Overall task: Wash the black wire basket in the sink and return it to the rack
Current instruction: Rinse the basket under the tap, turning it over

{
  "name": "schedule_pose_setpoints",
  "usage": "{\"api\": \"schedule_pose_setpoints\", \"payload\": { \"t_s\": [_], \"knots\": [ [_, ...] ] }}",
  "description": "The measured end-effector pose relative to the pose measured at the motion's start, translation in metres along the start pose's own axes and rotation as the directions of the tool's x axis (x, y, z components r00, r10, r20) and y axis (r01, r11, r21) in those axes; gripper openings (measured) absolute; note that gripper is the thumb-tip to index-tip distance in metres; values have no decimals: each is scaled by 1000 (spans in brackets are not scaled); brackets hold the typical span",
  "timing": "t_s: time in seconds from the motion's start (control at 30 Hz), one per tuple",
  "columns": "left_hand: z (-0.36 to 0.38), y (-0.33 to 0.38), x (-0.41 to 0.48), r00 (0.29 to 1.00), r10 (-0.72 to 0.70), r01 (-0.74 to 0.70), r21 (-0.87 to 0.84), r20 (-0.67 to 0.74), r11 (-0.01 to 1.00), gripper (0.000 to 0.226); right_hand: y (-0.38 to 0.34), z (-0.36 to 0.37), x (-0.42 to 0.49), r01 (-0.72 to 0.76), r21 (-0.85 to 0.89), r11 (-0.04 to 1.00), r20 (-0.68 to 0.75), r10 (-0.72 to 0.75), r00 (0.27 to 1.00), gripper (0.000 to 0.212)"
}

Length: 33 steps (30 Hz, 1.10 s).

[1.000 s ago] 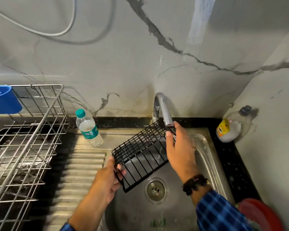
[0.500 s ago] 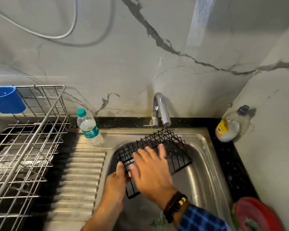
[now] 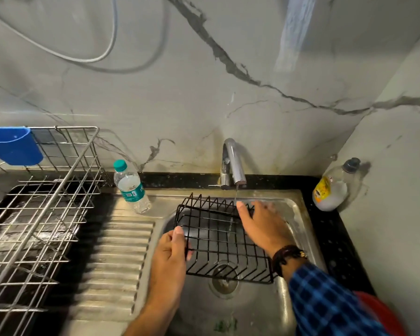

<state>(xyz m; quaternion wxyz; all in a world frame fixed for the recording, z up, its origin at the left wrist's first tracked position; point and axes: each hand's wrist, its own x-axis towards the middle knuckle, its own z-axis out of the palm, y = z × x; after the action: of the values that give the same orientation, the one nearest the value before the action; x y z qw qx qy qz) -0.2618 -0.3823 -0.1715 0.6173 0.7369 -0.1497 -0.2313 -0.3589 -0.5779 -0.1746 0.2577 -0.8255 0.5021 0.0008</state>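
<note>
The black wire basket (image 3: 216, 241) is held over the steel sink (image 3: 294, 214), under a thin stream of water from the tap (image 3: 232, 163). My left hand (image 3: 171, 255) grips the basket's left edge, thumb on top of the wire. My right hand (image 3: 260, 226) lies flat with spread fingers on the basket's right side, near the falling water. The silver wire rack (image 3: 41, 214) stands on the counter at the left.
A water bottle with a green cap (image 3: 131, 187) stands on the sink's ribbed drainboard (image 3: 117, 258). A blue holder (image 3: 12, 145) hangs on the rack. A soap bottle (image 3: 332, 187) sits in the right corner. A red item (image 3: 383, 316) shows at bottom right.
The basket has tilted flatter and lower over the sink. My right hand slid from the basket's middle to its right side under the tap. Water now runs.
</note>
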Motion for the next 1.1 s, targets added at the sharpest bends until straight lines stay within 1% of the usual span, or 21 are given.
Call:
{"api": "schedule_pose_setpoints", "payload": {
  "t_s": [0.03, 0.1, 0.2, 0.27, 0.37, 0.43, 0.5, 0.53, 0.57, 0.6, 0.67, 0.7, 0.77, 0.8, 0.83, 0.87, 0.9, 0.93, 0.97, 1.03, 1.1],
  "knots": [
    [3, 1, -2, 1000, 23, -23, 7, -8, 1000, 65, -10, 5, -2, 22, -19, 1000, -28, -23, 999, 81],
    [7, 5, -4, 998, 56, -56, 0, -17, 998, 63, -29, 13, -5, 45, -43, 998, -26, -46, 999, 87],
    [8, 1, -3, 996, 87, -87, 46, -13, 995, 63, -43, 15, -6, 45, -18, 999, -21, -45, 999, 91],
    [12, -5, 1, 994, 108, -108, 91, 3, 990, 64, -53, 20, -11, 120, 15, 993, -14, -120, 993, 88],
    [24, -11, 6, 992, 122, -126, 141, 41, 982, 49, -70, 27, -16, 265, 44, 963, 48, -267, 963, 78],
    [29, -14, 9, 994, 91, -97, 111, 58, 989, 47, -69, 26, -12, 390, 11, 921, 48, -390, 919, 68],
    [31, -14, 12, 996, 66, -72, 85, 64, 994, 46, -56, 20, -6, 548, -68, 833, 57, -546, 836, 61],
    [32, -14, 13, 997, 58, -61, 61, 54, 996, 44, -46, 16, -3, 598, -96, 796, 82, -592, 802, 59],
    [32, -14, 14, 999, 41, -42, 26, 28, 999, 44, -34, 13, 3, 613, -115, 782, 105, -604, 790, 58],
    [32, -15, 14, 1000, 20, -20, -18, -4, 1000, 45, -20, 9, 8, 589, -131, 798, 111, -578, 808, 58],
    [31, -18, 15, 999, 0, -3, -60, -53, 998, 51, 11, 2, 20, 457, -119, 881, 53, -454, 889, 61],
    [29, -18, 14, 998, 12, -14, -46, -58, 999, 54, 26, -2, 23, 378, -76, 923, 1, -379, 925, 61],
    [27, -18, 11, 998, 53, -53, -14, -47, 998, 61, 49, -5, 20, 184, 91, 979, -56, -179, 982, 58],
    [27, -16, 9, 997, 67, -68, -8, -41, 998, 62, 54, -4, 15, 61, 228, 972, -42, -53, 998, 57],
    [27, -14, 7, 995, 89, -90, -4, -35, 996, 59, 57, -1, 10, -59, 390, 919, 0, 64, 998, 57],
    [27, -10, 4, 991, 130, -130, 6, -23, 991, 54, 58, 1, 4, -155, 542, 826, 51, 152, 987, 55],
    [26, -8, 2, 981, 192, -192, 34, -4, 981, 48, 57, 2, -2, -196, 649, 735, 73, 196, 978, 48],
    [25, -8, 1, 966, 258, -259, 75, 17, 963, 43, 56, 2, -5, -180, 711, 680, 45, 211, 976, 39],
    [22, -7, 1, 950, 311, -313, 115, 35, 943, 35, 56, 1, -9, -133, 757, 640, -13, 219, 976, 34],
    [15, -3, 3, 936, 345, -351, 159, 64, 923, 25, 57, -3, -16, -5, 816, 579, -161, 236, 958, 40],
    [13, 9, 1, 941, 330, -337, 184, 71, 923, 26, 56, -5, -22, 129, 832, 540, -318, 273, 908, 50]
  ]
}}
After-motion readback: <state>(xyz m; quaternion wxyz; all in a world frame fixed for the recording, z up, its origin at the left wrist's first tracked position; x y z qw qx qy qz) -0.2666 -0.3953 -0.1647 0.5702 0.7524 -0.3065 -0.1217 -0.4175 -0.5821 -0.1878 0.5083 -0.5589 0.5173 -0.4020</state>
